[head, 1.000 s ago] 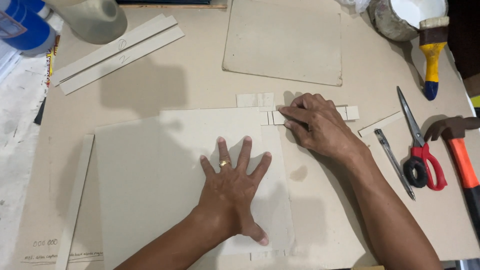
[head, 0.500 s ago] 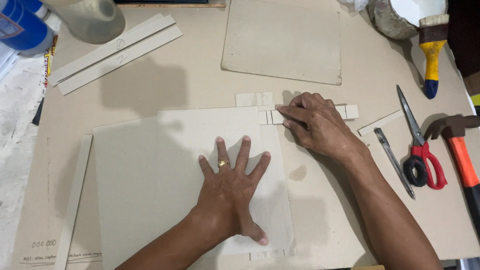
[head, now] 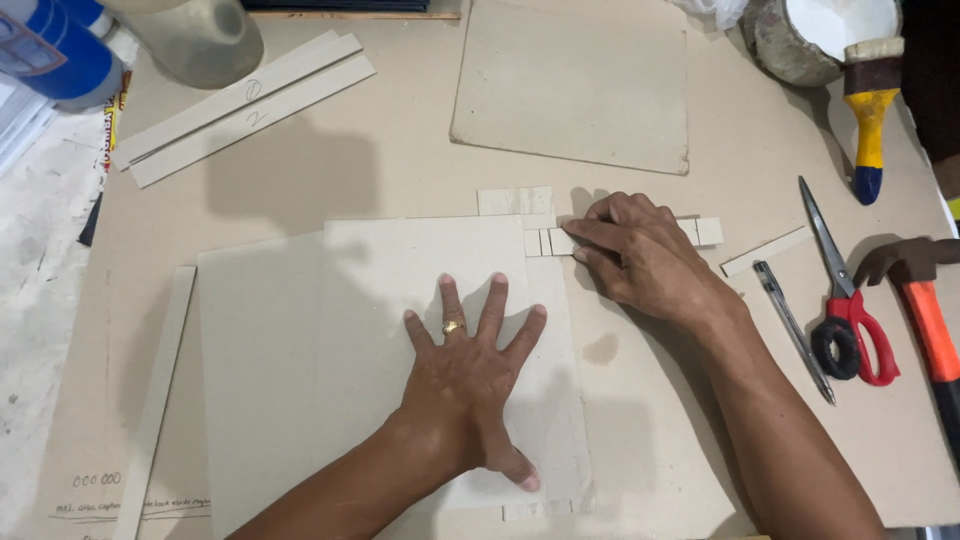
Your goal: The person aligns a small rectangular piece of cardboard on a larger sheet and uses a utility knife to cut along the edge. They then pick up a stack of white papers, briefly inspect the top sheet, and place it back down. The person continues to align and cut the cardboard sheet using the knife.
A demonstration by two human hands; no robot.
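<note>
Nothing has really moved since the earlier frames; both hands sit where they were, only tiny finger shifts. Nearest, left hand (head: pixel 468 375) lies flat, fingers spread, palm pressing down the large grey cardboard sheet (head: pixel 330 330) at table centre, gripping nothing. Sheet looks stiff, light, a bit slippery on the board beneath, so flat pressure holds it better than an edge pinch. A long narrow cardboard strip (head: pixel 158 400) runs along its left side. Further out, right hand (head: pixel 640 255) curls, fingertips pressing a row of small cardboard spacer pieces (head: pixel 545 242) against the sheet's upper right edge; not closed around them. Those bits look light, easily nudged, best held from above. To the right: grey pen (head: pixel 792 328), red-handled scissors (head: pixel 845 310), orange-handled hammer (head: pixel 925 310). Far side: loose square cardboard panel (head: pixel 572 85), two long cardboard strips (head: pixel 240 105), yellow-handled paintbrush (head: pixel 870 110), glue tub (head: pixel 815 30).
</note>
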